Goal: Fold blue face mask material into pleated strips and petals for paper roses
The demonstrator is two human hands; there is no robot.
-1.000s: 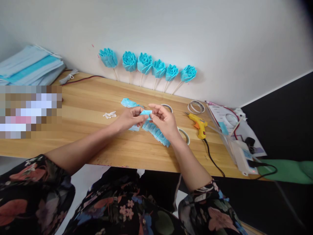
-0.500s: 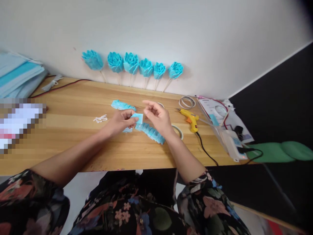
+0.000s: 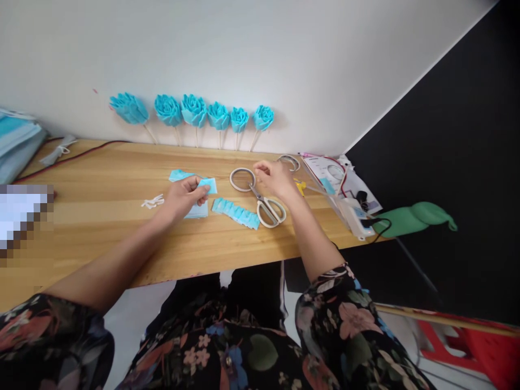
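Observation:
A small light-blue square of cloth-like material (image 3: 208, 186) is pinched between the thumb and fingers of my left hand (image 3: 182, 196). Below that hand lies a pile of pale blue squares (image 3: 197, 210), partly covered. My right hand (image 3: 276, 177) is held over the table with loosely bent fingers, and nothing shows in them. Behind it, a yellow hot glue gun (image 3: 300, 187) is mostly hidden; I cannot tell whether the hand touches it. White-handled scissors (image 3: 271, 212) lie below my right hand, beside a row of folded blue pieces (image 3: 235, 213).
A roll of tape (image 3: 242, 180) lies mid-table, and another tape roll (image 3: 289, 162) sits farther back. Several blue flowers (image 3: 194, 110) on sticks lean against the wall. White strips (image 3: 153, 201) lie at left. A power strip (image 3: 356, 218) with cables stands at right.
The view has turned right, so the table things appear farther left. My right hand has moved away from the left, over the glue gun, uncovering the scissors and tape roll.

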